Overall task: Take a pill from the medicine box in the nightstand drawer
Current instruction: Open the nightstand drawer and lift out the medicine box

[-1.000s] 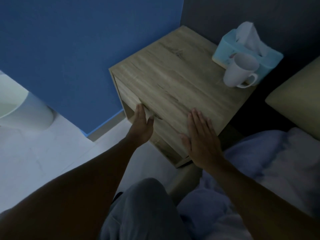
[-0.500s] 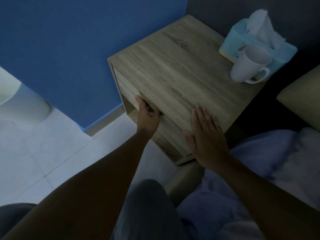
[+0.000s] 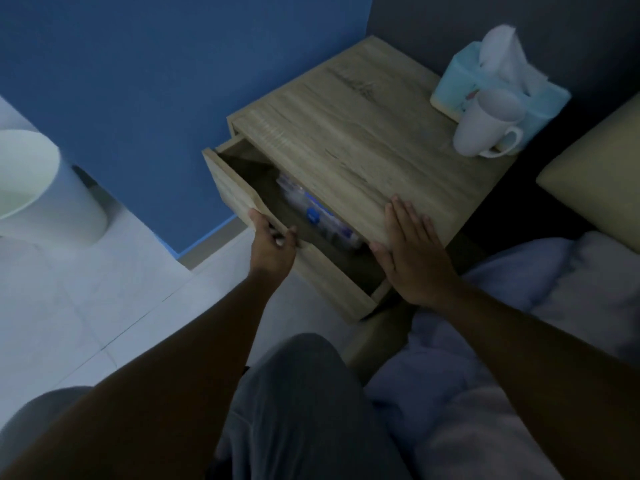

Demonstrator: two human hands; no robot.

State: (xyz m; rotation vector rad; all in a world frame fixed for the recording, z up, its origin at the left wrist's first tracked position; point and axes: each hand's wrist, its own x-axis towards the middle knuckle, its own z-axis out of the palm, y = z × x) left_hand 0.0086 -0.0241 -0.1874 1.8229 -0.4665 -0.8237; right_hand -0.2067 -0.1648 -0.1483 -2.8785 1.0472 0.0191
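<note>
A wooden nightstand (image 3: 353, 140) stands against the blue wall. Its top drawer (image 3: 232, 188) is pulled partly out toward me. My left hand (image 3: 272, 245) grips the top edge of the drawer front, fingers curled over it. Inside the gap lies a pale medicine box (image 3: 313, 213) with blue print, partly hidden under the nightstand top. My right hand (image 3: 412, 251) lies flat and open on the near corner of the nightstand top, holding nothing.
A white mug (image 3: 485, 124) and a light blue tissue box (image 3: 464, 81) stand at the nightstand's far right corner. A white bin (image 3: 41, 188) sits on the tiled floor at left. The bed with pale bedding (image 3: 519, 306) and a cushion (image 3: 595, 188) lie at right.
The drawer was shut a second ago; my left hand took hold of its top edge and pulled it out, baring the medicine box. My right hand stayed flat on the top.
</note>
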